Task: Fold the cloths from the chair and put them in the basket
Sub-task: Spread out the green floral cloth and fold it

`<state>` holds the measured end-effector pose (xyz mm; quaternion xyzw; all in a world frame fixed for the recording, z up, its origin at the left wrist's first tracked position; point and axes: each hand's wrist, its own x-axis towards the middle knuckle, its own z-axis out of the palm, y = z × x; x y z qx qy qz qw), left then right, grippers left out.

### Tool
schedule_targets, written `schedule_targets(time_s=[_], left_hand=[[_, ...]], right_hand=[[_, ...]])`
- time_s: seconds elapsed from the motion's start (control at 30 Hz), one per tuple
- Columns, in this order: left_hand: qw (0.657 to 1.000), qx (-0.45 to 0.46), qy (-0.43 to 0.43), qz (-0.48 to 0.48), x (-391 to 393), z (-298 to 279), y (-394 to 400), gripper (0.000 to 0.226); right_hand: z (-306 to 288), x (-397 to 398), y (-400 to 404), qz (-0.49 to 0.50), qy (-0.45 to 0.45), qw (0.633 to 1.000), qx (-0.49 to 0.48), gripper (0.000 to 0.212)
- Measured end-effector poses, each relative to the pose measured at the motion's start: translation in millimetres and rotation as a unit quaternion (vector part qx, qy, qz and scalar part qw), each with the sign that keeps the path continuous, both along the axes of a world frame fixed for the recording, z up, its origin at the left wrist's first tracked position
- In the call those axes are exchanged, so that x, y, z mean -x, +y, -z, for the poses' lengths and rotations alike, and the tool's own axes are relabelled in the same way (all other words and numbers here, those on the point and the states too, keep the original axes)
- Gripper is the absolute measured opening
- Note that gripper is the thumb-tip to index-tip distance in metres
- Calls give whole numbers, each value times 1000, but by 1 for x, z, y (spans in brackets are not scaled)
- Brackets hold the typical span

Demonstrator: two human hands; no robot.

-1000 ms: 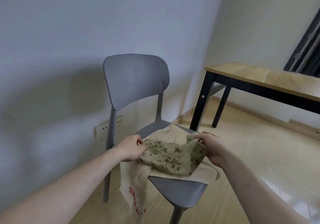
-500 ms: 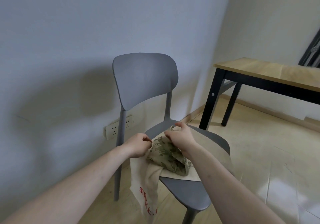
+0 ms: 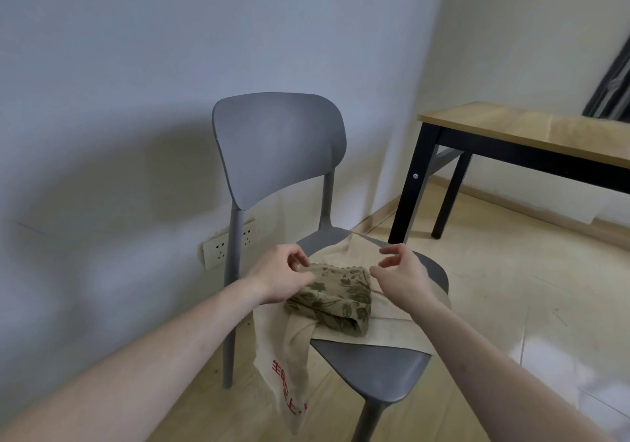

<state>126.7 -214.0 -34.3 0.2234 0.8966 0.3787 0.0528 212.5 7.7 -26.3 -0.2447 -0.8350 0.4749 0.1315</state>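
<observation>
Grey chair (image 3: 278,148): folded floral cloth (image 3: 335,300) on beige cloth (image 3: 385,318). Left hand (image 3: 281,276) grip pinches floral cloth's far-left edge; right hand (image 3: 404,276) grip loosely open, holding nothing.

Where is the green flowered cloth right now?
In the head view the green flowered cloth lies folded on the beige cloth on the grey chair seat, between both hands, the left hand touching its left edge.
</observation>
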Motion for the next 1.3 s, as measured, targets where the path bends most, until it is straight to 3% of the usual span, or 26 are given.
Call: schedule_targets(time_s=[0.07,0.2,0.37,0.53,0.67,0.87,1.03,1.17,1.3], left_hand=[[998,3,34,45,-6,-3,7,3],[984,135,6,118,-12,8,13,6],[999,33,38,-8,-6,7,13,13],[981,186,-15,-54,0,25,2,45],[990,122,-70,-25,4,27,2,46],[988,1,-155,-24,8,25,13,36],[978,-28,-203,-32,3,32,20,48],[953,-163,-254,-36,10,32,21,83],[928,-215,-301,35,7,23,27,87]], right_hand=[[6,-6,3,-17,-40,999,-24,34],[23,-6,3,-44,-122,991,-11,39],[32,-3,0,-46,-144,988,-9,54],[29,-9,-2,-30,-143,989,19,62],[31,-8,-2,-27,-124,990,64,42],[24,-2,-1,-20,-32,974,222,9],[27,-3,3,-10,-12,963,268,19],[18,-10,9,-33,12,949,314,36],[8,-18,16,-66,44,938,338,52]])
